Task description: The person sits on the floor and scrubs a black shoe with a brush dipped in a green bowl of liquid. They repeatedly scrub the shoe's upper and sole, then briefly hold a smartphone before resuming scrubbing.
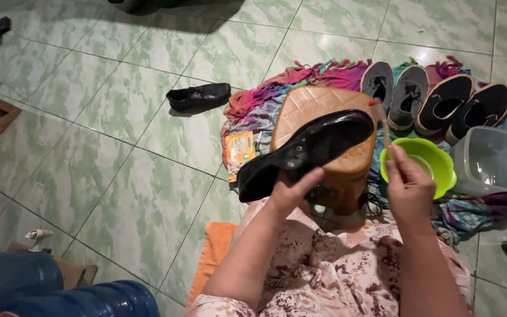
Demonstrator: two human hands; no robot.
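Note:
My left hand (291, 189) grips a wet black shoe (306, 149) from below and holds it tilted above a brown quilted stool (318, 105). My right hand (407, 183) holds a thin-handled brush (382, 123), its bristle end touching the shoe's toe. Just behind my right hand stands a bright green bowl (435, 154). My lap, in a floral garment, fills the bottom of the view.
A second black shoe (198, 95) lies on the green tiled floor. A multicoloured cloth (265, 100) holds two grey sneakers (394, 88), two black slip-ons (465, 105), a clear plastic container (488, 161) and an orange sachet (240, 151). Blue water jugs (42, 287) stand bottom left.

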